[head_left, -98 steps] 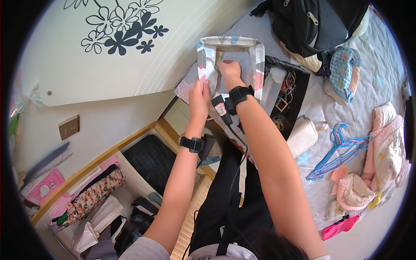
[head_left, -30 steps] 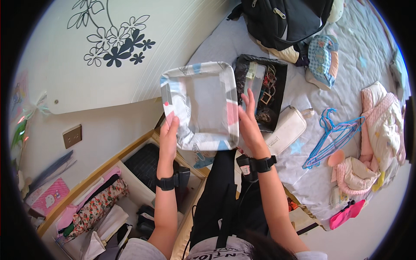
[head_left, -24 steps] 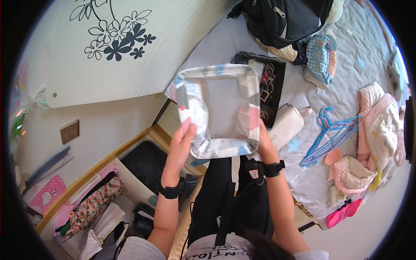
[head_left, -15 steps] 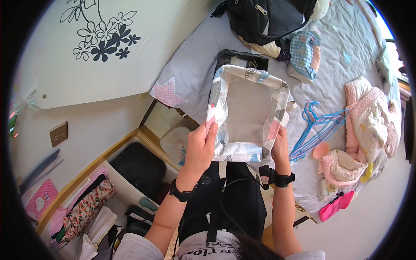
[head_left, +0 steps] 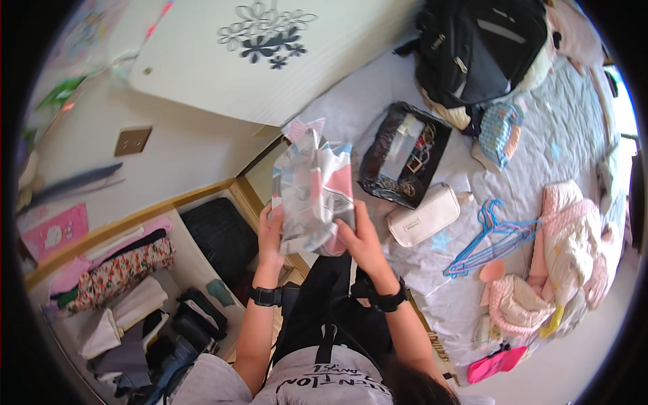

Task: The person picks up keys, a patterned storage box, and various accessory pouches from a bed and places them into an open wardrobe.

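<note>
A soft storage box (head_left: 314, 192) in white, grey, pink and blue patterned covering hangs before my body, tipped so its outer sides face up; its inside is hidden. My left hand (head_left: 271, 236) grips its left side, fingers curled around the edge. On the other side my right hand (head_left: 364, 239) holds the lower right edge, thumb on top. Just right of the box, on the bed, lies a black tray-like box (head_left: 435, 162) with small items and looped cords inside. A cream zip pouch (head_left: 425, 216) lies close below that.
An open drawer (head_left: 185, 270) with folded clothes (head_left: 128, 270) and a black bundle (head_left: 219, 233) is at lower left. On the bed (head_left: 466, 290) are a black backpack (head_left: 486, 54), blue hangers (head_left: 496, 239), a blue checked item (head_left: 499, 135) and pink bedding (head_left: 567, 236). A white headboard (head_left: 202, 74) rises behind.
The storage box has moved left and tipped over, from showing its open inside to showing its outside. My view has turned left, uncovering the black box and the cream pouch.
</note>
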{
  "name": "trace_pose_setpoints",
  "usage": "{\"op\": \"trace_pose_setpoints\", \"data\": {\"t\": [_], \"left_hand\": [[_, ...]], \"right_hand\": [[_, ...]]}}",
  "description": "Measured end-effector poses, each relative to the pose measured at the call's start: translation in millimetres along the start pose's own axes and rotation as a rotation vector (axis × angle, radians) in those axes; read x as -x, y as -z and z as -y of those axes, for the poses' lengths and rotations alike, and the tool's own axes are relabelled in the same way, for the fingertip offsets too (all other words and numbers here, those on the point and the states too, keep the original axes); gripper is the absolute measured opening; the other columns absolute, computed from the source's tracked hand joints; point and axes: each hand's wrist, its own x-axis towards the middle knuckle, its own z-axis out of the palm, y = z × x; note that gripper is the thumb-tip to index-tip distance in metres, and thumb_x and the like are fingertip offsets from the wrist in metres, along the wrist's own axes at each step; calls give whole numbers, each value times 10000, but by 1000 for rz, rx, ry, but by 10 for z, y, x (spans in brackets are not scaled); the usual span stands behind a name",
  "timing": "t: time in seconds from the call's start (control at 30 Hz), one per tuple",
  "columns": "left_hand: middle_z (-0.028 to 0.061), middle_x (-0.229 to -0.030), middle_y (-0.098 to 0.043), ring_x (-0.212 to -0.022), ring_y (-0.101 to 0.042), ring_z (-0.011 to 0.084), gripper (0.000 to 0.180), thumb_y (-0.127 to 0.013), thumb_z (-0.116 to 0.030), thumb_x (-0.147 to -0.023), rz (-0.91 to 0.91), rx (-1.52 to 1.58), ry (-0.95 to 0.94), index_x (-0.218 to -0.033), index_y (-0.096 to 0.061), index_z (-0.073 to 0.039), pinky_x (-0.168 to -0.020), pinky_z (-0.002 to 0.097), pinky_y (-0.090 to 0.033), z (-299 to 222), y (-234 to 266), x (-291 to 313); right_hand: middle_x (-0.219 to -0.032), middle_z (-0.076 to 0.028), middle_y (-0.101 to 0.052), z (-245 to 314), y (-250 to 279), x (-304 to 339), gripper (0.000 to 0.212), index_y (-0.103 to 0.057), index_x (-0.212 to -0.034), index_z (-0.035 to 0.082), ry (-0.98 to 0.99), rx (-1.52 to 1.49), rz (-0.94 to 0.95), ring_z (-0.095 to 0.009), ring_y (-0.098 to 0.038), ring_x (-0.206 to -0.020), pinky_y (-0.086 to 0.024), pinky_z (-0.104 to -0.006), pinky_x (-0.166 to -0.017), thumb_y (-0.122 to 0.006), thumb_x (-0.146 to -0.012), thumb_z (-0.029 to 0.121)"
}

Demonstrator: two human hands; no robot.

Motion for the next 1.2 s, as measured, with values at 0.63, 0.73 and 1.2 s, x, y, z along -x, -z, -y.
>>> {"op": "trace_pose_setpoints", "data": {"t": [0.63, 0.73, 1.2], "left_hand": [[53, -860, -530, -559, -435, 138, 289, -420, -274, -791, 597, 1477, 274, -1015, -449, -93, -400, 241, -275, 339, 1765, -80], [114, -816, -517, -569, -468, 172, 215, -423, -136, -781, 196, 849, 153, -967, -442, -29, -421, 243, -348, 483, 1985, 18], [81, -875, -497, -721, -485, 153, 324, -413, -140, -837, -346, 1, -441, -1128, -329, -26, -652, 247, -376, -316, 2040, 1006]], "right_hand": [[-1207, -192, -329, 175, -2347, -53, 386, -367, -1142, -11, 842, 850, 275, -304, -295, -1131, -189, -438, -929, -399, -792, 148], [-1169, -182, -376, 131, -2430, 39, 336, -402, -1110, 1, 649, 868, 372, -290, -334, -1105, -214, -409, -921, -357, -821, 167], [-1099, -94, -434, 419, -2081, 368, 530, -333, -1151, -3, -107, 109, 408, -165, -413, -1004, -318, -239, -830, -525, -771, 312]]}}
